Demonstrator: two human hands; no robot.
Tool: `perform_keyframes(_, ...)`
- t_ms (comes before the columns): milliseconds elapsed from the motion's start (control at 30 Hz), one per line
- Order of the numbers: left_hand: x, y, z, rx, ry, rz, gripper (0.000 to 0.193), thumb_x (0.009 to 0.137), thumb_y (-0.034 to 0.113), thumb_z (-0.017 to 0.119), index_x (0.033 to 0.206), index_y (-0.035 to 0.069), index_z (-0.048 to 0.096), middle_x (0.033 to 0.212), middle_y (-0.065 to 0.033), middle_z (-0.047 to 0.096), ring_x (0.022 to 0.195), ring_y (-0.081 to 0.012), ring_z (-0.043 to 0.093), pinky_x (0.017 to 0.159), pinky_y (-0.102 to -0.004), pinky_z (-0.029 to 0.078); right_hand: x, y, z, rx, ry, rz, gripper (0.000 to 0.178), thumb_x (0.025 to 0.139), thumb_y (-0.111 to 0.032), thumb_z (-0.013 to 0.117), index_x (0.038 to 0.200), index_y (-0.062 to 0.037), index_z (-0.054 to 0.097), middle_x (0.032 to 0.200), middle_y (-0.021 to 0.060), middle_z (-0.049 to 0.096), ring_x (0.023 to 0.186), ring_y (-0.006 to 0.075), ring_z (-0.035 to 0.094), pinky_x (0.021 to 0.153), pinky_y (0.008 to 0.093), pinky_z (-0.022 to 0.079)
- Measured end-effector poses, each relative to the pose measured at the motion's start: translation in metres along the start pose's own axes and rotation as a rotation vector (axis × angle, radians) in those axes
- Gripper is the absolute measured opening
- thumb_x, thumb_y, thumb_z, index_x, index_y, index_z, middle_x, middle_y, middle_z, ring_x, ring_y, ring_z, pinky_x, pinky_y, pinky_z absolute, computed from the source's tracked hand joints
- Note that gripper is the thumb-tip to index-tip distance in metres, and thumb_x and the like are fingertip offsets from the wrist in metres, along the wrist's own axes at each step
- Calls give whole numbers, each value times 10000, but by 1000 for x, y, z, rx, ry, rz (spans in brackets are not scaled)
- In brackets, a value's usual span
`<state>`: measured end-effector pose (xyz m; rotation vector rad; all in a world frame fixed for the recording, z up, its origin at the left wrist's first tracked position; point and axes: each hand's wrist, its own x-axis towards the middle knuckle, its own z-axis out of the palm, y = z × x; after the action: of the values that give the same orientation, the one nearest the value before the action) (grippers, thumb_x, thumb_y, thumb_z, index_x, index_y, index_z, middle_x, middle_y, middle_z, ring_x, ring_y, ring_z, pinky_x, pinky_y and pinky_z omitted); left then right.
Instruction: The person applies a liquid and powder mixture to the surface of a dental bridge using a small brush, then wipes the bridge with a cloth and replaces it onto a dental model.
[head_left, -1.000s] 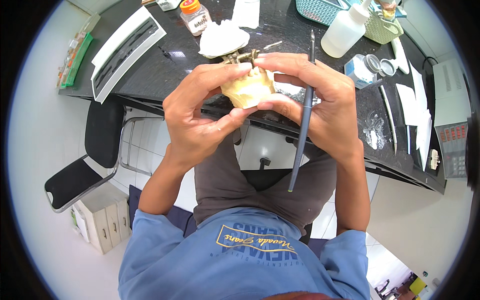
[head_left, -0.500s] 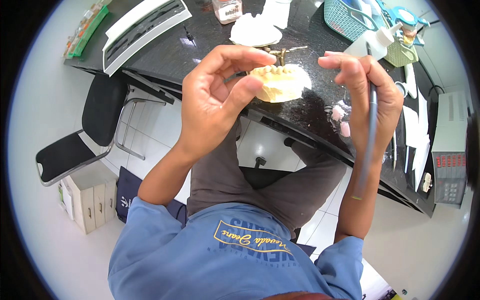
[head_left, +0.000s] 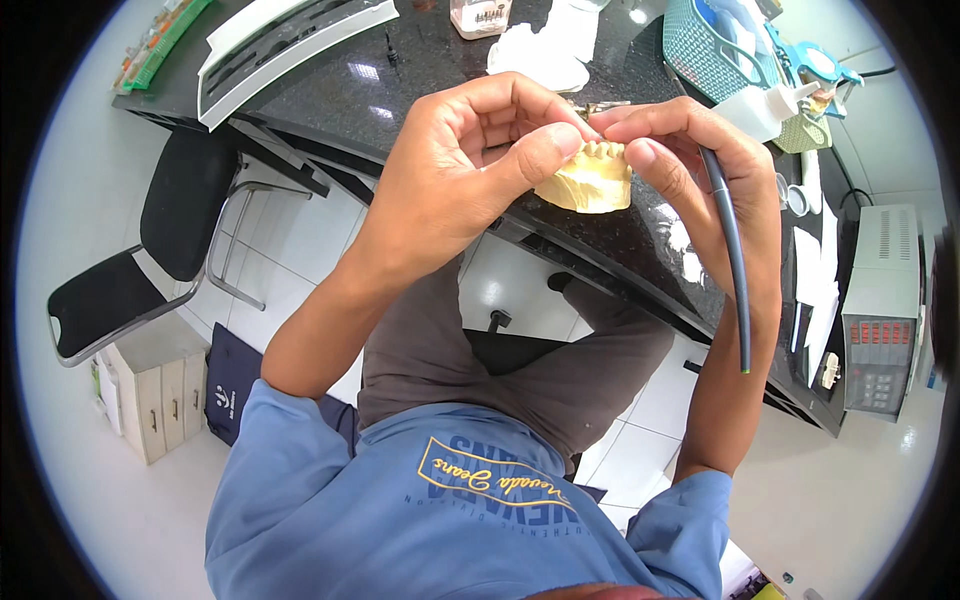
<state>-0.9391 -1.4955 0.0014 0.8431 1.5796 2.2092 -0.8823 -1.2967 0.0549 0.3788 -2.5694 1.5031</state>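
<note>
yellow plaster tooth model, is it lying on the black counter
No, the yellow plaster tooth model is held up between the left hand and right hand, above the black counter.

A black shiny surface [head_left: 420, 90] holds a long white tray [head_left: 290, 45], a white lump [head_left: 540, 60] and a teal basket [head_left: 705, 50]. A white squeeze bottle [head_left: 765, 108] leans near the basket. A grey box with buttons [head_left: 880, 310] sits far right. A black chair [head_left: 150, 250] stands on the white floor beside small drawers [head_left: 150, 390]
</note>
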Motion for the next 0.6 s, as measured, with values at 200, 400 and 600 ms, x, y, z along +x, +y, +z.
perform_keyframes(200,0,2,0,22,1,-28,187,927,171,628,988,-6,637,1001,-94,675,977,-134,627,929,-301,482,2,-1,1,-11,-21,-27,109,920,-51,637,981,30,678,1019,157,702,993,200,667,883,320,524)
perform_keyframes(400,0,1,0,34,5,-36,167,923,152,634,977,-6,638,1000,-90,675,973,-132,626,924,-303,484,2,-1,2,-38,-20,-18,92,919,-39,633,967,20,685,1011,143,707,979,183,663,875,310,522)
perform_keyframes(600,0,0,2,10,16,-28,171,925,161,639,976,-3,638,995,-90,678,970,-130,628,920,-303,485,2,0,2,-16,-13,-33,95,922,-35,627,964,34,678,1003,149,707,969,181,662,872,312,519)
